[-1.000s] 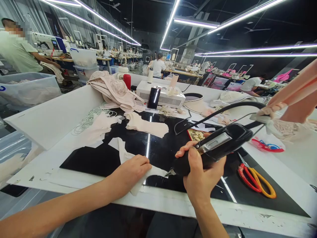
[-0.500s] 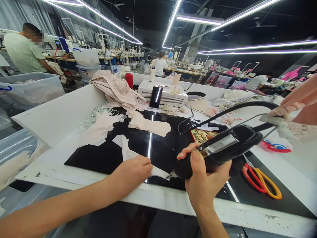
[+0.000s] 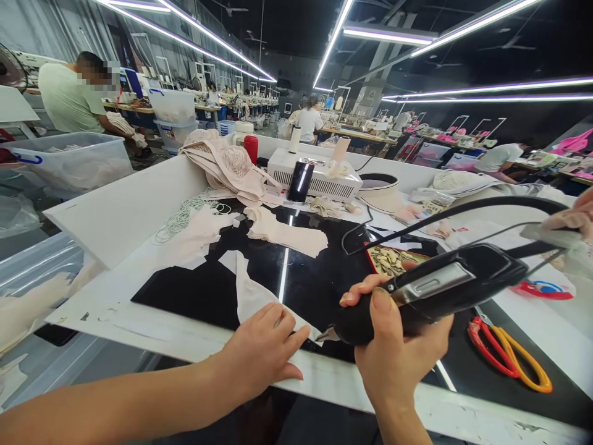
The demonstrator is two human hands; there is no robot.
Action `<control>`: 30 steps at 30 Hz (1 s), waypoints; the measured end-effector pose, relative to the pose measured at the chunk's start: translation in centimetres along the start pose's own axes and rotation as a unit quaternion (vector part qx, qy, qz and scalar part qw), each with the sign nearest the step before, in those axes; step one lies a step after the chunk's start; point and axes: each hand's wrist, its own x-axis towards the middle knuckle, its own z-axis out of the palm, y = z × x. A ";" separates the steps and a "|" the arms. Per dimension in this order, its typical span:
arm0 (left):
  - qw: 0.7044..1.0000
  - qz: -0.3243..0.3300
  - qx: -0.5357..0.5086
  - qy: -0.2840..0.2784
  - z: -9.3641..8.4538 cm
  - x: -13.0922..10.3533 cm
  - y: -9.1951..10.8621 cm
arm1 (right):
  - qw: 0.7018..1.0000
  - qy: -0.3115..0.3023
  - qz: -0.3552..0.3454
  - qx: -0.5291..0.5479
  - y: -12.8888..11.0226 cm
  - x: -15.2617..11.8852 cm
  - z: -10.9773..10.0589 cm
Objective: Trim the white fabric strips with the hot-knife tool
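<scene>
- The black hand tool [image 3: 430,290] lay clasped in our right hand [image 3: 393,358], at about five o'clock on the black work surface [image 3: 319,278], its pointed tip aimed toward nine o'clock at the edge of a pale fabric strip [image 3: 252,296]; whether the tip touched the cloth, we could not tell.
- Our right hand's fingers were wrapped round the tool's body with the thumb up on top, and a black cable [image 3: 463,210] looped off from the tool toward two o'clock.
- Our left hand [image 3: 262,352] gripped nothing; it was spread flat, fingers loosely apart, pressing down the near end of the fabric strip at six o'clock.
- At one o'clock from the tool we saw a shallow tray [image 3: 393,261] holding small pale pieces, too small for us to name.
- At twelve o'clock stood a white machine box [image 3: 319,179] with a dark phone [image 3: 300,181] propped against it, and a round white tub [image 3: 382,185] just beside it; its contents were hidden from us.
- At ten o'clock a clear plastic bin [image 3: 69,164] held pale cloth, near a person in a light green shirt [image 3: 69,102].
- Red and orange scissors [image 3: 509,355] lay at four o'clock, apart from our hands.
- Cut pale fabric pieces [image 3: 282,232] and a heap of folded cloth [image 3: 227,164] lay toward eleven o'clock.
</scene>
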 end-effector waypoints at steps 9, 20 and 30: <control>0.999 -0.009 -0.049 0.018 0.4 -0.9 -0.5 | 0.997 -0.043 0.006 0.060 1.1 1.3 1.8; 0.995 -0.016 -0.094 -0.003 0.3 -1.1 -0.9 | 0.997 -0.065 0.019 0.049 1.7 1.0 2.7; 0.993 -0.008 -0.114 0.000 0.3 -1.1 -1.3 | 0.995 -0.066 0.016 0.071 2.4 1.2 3.8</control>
